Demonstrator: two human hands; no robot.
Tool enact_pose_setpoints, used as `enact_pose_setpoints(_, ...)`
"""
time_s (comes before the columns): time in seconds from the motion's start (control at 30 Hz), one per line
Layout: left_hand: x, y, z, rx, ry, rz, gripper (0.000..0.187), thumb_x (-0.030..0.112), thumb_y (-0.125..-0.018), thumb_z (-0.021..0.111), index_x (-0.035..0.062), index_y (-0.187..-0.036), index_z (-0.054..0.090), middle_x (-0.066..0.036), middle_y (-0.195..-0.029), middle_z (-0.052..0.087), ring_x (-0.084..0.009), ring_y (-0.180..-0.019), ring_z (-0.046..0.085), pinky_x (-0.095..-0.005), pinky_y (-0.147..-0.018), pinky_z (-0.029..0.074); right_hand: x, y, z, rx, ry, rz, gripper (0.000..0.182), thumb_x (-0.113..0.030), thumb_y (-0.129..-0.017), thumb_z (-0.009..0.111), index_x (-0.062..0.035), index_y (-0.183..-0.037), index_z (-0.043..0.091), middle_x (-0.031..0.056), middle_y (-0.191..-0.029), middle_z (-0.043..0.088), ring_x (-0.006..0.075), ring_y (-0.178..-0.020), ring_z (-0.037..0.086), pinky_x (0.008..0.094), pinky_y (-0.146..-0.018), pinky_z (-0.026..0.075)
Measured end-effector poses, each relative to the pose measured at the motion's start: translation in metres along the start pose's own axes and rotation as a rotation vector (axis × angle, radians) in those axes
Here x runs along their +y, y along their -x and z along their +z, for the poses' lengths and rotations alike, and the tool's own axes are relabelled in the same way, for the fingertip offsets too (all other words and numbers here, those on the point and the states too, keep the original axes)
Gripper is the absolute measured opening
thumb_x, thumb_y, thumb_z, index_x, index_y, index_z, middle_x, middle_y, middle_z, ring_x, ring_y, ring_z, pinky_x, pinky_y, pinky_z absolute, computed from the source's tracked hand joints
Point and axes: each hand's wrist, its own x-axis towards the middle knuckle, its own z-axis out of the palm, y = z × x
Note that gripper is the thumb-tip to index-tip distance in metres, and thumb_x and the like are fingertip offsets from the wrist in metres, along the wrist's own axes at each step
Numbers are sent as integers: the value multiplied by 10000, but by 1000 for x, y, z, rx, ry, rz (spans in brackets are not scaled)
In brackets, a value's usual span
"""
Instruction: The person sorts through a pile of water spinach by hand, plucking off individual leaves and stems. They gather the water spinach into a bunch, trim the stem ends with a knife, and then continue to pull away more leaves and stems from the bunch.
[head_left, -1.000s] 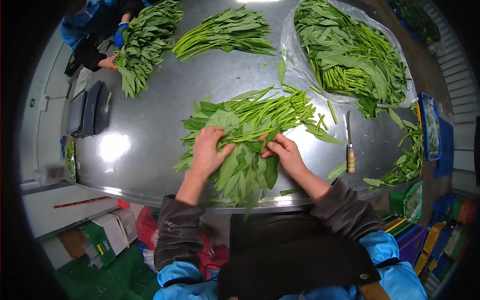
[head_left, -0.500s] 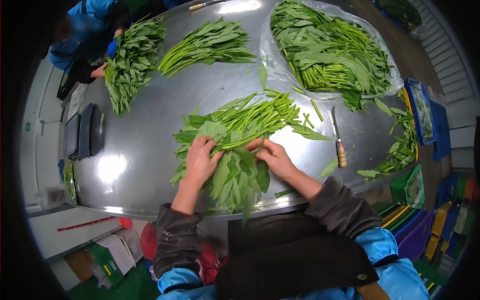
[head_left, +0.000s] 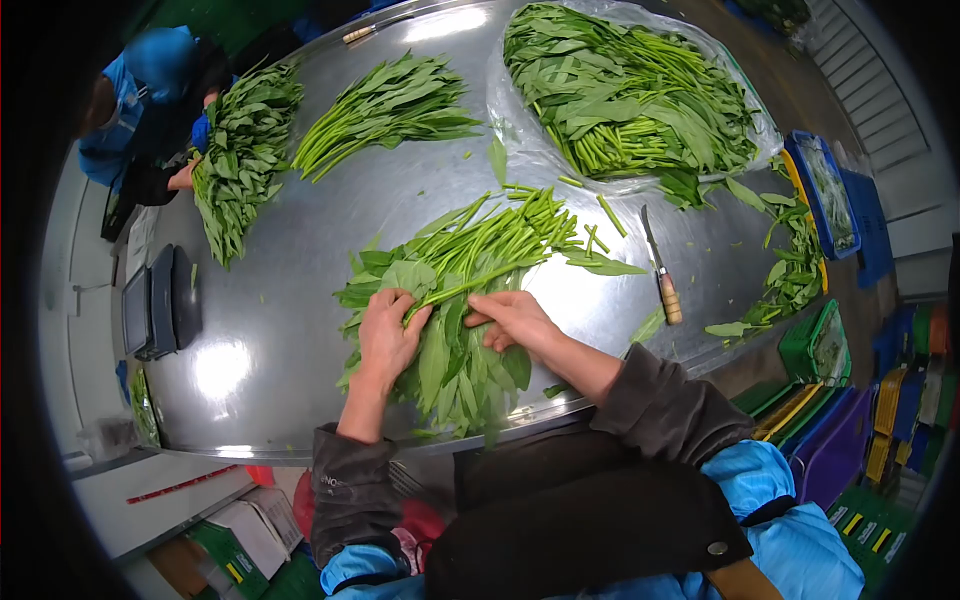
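Greens [head_left: 505, 230] lie in a loose pile on the metal table [head_left: 270, 340], directly before the wearer in the head view, cut stem ends toward the far right and leaves toward the near edge. Left hand [head_left: 388, 338] rests at the leafy side, thumb and forefinger closed on a green stalk [head_left: 483, 282] that slants up across the pile. Right hand [head_left: 513, 322] is near the other, thumb and forefinger drawn narrow beside the same stalk; whether they pinch a leaf cannot be told. A wooden-handled knife [head_left: 668, 292] lies right of the pile, untouched, with short stem pieces [head_left: 611, 215] between. Beyond, a separate bundle [head_left: 390, 110] lies on the metal, and an open clear plastic bag [head_left: 503, 105] contains a larger heap [head_left: 640, 95]. Loose leaves [head_left: 790, 280] line the right edge, near a blue crate [head_left: 828, 195]. At far left, a co-worker's hands, one in a blue glove [head_left: 200, 132], hold another bunch [head_left: 245, 155]. A dark device [head_left: 152, 305] stands near the left edge.
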Motion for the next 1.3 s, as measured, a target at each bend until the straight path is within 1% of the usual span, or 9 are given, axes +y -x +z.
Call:
enact_pose_setpoints(0.23, -2, 4, 4, 33, -52, 62, 221, 231, -817, 664, 11, -847, 663, -101, -978, 612, -307, -934, 556, -396, -784, 458, 11, -24, -18, 120, 105, -64, 295, -272, -872, 557, 12, -911, 627, 154, -895, 657, 194, -598, 618, 287, -485, 467)
enact_pose_setpoints(0.37, -3, 4, 1, -9, -56, 23, 233, 239, -829, 655, 7, -849, 663, -102, -997, 611, -303, -939, 556, -399, -783, 460, -11, -17, -60, 550, 847, -459, 323, -297, -817, 467, -32, -792, 650, 260, -770, 617, 409, -709, 604, 482, -706, 471)
enact_pose_setpoints(0.53, -1, 3, 0, -19, -67, 36, 235, 242, -835, 649, 8, -846, 666, -108, -997, 607, -306, -946, 553, -401, -788, 460, -28, 16, -108, 650, 1539, -378, 238, -183, -808, 584, -23, -979, 626, 167, -873, 643, 341, -758, 636, 464, -695, 490)
enact_pose_setpoints(0.57, 1, 1, -1, -37, -77, 26, 229, 235, -826, 655, 9, -865, 663, -111, -997, 606, -310, -950, 551, -399, -796, 458, -22, 19, -103, 647, 1535, -371, 238, -183, -808, 584, -23, -979, 626, 167, -873, 643, 341, -758, 636, 464, -695, 490)
enact_pose_setpoints(0.63, 6, 0, -3, -61, -88, 23, 227, 227, -817, 662, 11, -884, 661, -113, -997, 604, -314, -955, 549, -397, -804, 456, -24, 29, -72, 543, 1273, -1035, 250, -108, -798, 604, -43, -1040, 597, 140, -942, 623, 325, -787, 632, 447, -703, 491)
enact_pose_setpoints(0.73, 13, -3, -7, -130, -57, -9, 248, 197, -788, 680, 12, -949, 642, -123, -1011, 599, -322, -969, 545, -390, -823, 450, -12, 28, -46, 253, 1115, -768, 190, -135, -805, 590, -61, -977, 623, 133, -865, 622, 339, -777, 616, 425, -698, 492)
enact_pose_setpoints(1.03, 30, 2, 2, 58, -216, 247, 255, 104, -745, 691, 16, -970, 610, -147, -1079, 586, -322, -1040, 542, -397, -852, 436, -24, 0, -52, 383, 1102, -790, 224, -91, -801, 601, -86, -1024, 621, 114, -917, 617, 335, -789, 616, 421, -697, 489)
enact_pose_setpoints(1.2, 14, -4, 11, 51, 566, -533, 204, 145, -809, 646, 7, -949, 591, -168, -1207, 543, -366, -1171, 470, -452, -985, 349, -28, 2, -51, 311, 986, -986, 236, -46, -783, 605, -101, -1012, 612, 86, -970, 597, 321, -817, 612, 409, -695, 500)
enact_pose_setpoints(1.3, 7, -6, 24, 117, 112, -144, 327, 235, -818, 652, -29, -984, 552, -203, -1263, 495, -390, -1226, 405, -465, -1022, 313, -19, -17, -54, 294, 1108, -970, 238, -46, -773, 614, -111, -1001, 614, 53, -1040, 576, 293, -828, 621, 404, -682, 504)
